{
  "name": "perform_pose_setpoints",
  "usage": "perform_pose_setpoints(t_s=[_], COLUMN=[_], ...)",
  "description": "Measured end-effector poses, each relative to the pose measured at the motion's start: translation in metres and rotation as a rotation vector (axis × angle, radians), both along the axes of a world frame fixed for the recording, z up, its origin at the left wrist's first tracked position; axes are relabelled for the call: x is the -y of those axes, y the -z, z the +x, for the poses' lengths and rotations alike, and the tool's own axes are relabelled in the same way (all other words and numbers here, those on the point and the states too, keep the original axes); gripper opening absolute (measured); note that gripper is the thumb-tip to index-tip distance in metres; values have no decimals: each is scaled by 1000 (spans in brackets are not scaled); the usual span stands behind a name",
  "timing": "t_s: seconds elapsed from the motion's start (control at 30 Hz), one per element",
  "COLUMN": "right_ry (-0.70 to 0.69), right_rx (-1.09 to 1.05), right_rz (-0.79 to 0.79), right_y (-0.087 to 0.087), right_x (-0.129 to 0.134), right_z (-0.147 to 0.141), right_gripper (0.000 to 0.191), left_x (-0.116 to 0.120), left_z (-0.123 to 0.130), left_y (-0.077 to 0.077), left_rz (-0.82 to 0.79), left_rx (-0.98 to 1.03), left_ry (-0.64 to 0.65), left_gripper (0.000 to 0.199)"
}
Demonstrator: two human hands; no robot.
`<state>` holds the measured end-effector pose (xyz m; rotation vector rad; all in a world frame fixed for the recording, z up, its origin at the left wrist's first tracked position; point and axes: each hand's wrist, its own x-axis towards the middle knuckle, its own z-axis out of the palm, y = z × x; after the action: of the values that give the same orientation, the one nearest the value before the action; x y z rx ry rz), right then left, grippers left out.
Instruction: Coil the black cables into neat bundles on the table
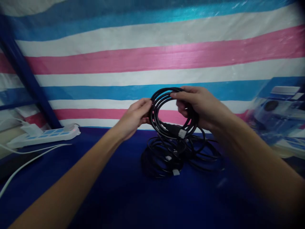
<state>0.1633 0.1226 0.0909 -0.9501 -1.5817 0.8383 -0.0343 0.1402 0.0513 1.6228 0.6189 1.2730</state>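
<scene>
A coiled black cable [156,119] is held up between both hands, its loops lying one beside another. My left hand [137,116] pinches the left side of the coil. On the upper right, my right hand [194,103] grips the coil with thumb and fingers. A connector with a pale end [182,133] hangs at the coil's lower edge. Below and behind it, more black cables [157,159] lie in loops on the dark blue surface [114,190], with pale plug ends [176,172] showing among them.
At the left, a white power strip [54,134] holds a plug [33,129], with white cables [17,170] running nearby. Clear plastic packages [274,111] stand at the right. Behind hangs a striped sheet [143,60], beside a blue post [28,76].
</scene>
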Motion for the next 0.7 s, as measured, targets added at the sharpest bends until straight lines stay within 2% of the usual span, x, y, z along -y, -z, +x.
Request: perform_pose_setpoints(t_s=[0.07, 0.13, 0.2, 0.27, 0.33, 0.37, 0.47, 0.63, 0.7], right_ry=[3, 28, 54, 99, 128, 121, 74, 237, 233], right_rx=[49, 161, 339, 522, 652, 693, 704, 636, 690], right_rz=[3, 17, 37, 74, 127, 151, 195, 274, 270], right_y=[3, 3, 1, -2, -2, -2, -2, -2, 0], right_x=[2, 6, 10, 11, 11, 10, 8, 4, 3], right_z=[-13, -19, -19, -14, -8, -5, 3, 8, 7], right_gripper=[21, 29, 37, 42, 42, 41, 43, 45, 41], left_x=[7, 8, 5, 1, -2, -3, -5, -11, -16], left_z=[12, 8, -10, -33, -54, -63, -82, -103, -112], left_y=[-3, -8, -15, -20, -24, -26, -31, -37, -33], left_rz=[84, 204, 344, 452, 479, 469, 391, 181, 109], left_rx=[20, -86, -282, -516, -726, -810, -882, -726, -716], left_ry=[-47, -137, -286, -510, -708, -761, -777, -741, -724], left_gripper=[20, 23, 25, 25, 22, 19, 20, 26, 26])
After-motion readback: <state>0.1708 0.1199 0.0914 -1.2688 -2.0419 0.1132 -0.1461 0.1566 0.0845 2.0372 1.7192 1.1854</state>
